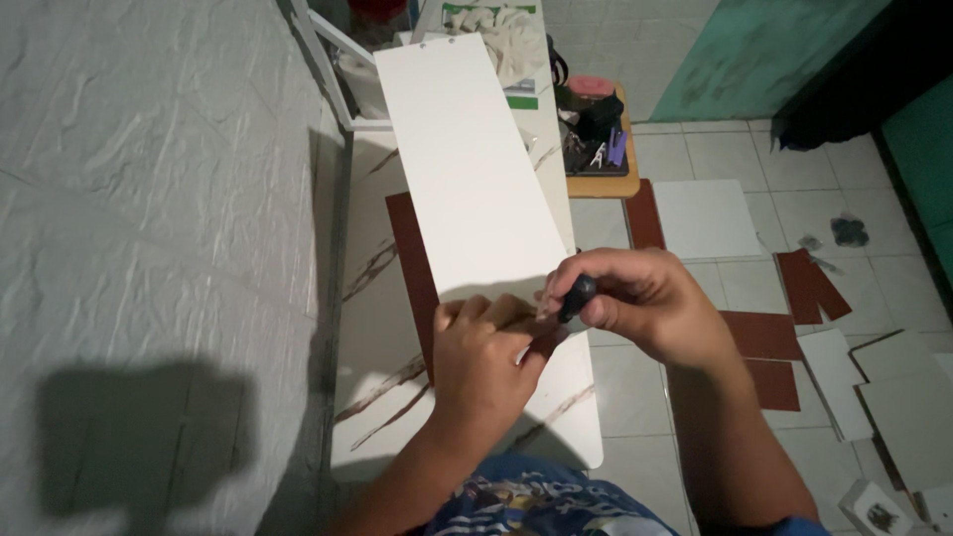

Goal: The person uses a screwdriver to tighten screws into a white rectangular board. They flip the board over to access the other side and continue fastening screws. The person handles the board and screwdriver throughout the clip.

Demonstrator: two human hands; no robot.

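A long white board (467, 159) stands on edge on a marble-patterned tabletop (372, 328), running away from me. Behind it a reddish-brown panel (412, 258) shows along its left side. My left hand (486, 357) grips the near end of the white board, fingers curled over its edge. My right hand (635, 298) is closed on a dark-handled tool (576, 296), its tip pressed at the board's near edge right next to my left fingers. What the tip touches is hidden by my hands.
A white textured wall (149, 199) runs along the left. A wooden tray of small items (596, 139) sits on the tiled floor beyond the table. Cut white and brown panel pieces (784, 328) lie scattered on the floor at right. A white frame (333, 69) stands at the far end.
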